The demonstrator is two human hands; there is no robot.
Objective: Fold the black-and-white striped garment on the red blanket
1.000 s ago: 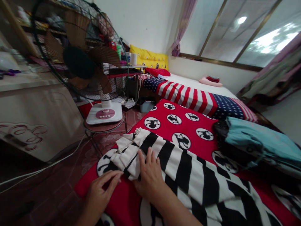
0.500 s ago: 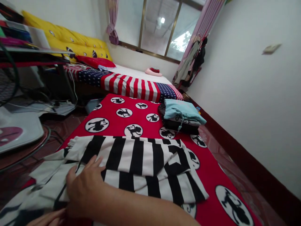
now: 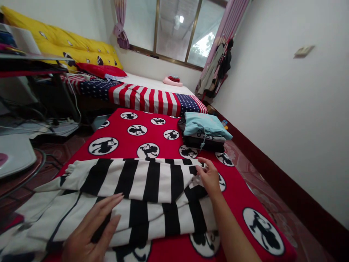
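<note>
A black-and-white striped knit sweater (image 3: 152,182) lies partly folded in front of me, a sleeve laid along its length and its left end loosely spread. Over its near left part, my left hand (image 3: 94,229) is open, fingers stretched and thumb apart. I cannot tell whether it presses the cloth. At the sweater's far right corner, my right hand (image 3: 208,176) pinches the striped fabric between thumb and fingers. Under the sweater is a red blanket (image 3: 231,214) with round monkey prints.
A stack of folded clothes with a light blue hoodie (image 3: 205,123) on top sits beyond my right hand. Behind is a bed with a flag-patterned cover (image 3: 147,98). A desk (image 3: 35,58) and a white chair seat (image 3: 16,154) stand left; a wall (image 3: 286,109) rises right.
My right hand has moved from the sweater's left part to its far right corner. My left hand has come up from the bottom edge, fingers spread. The view has shifted slightly.
</note>
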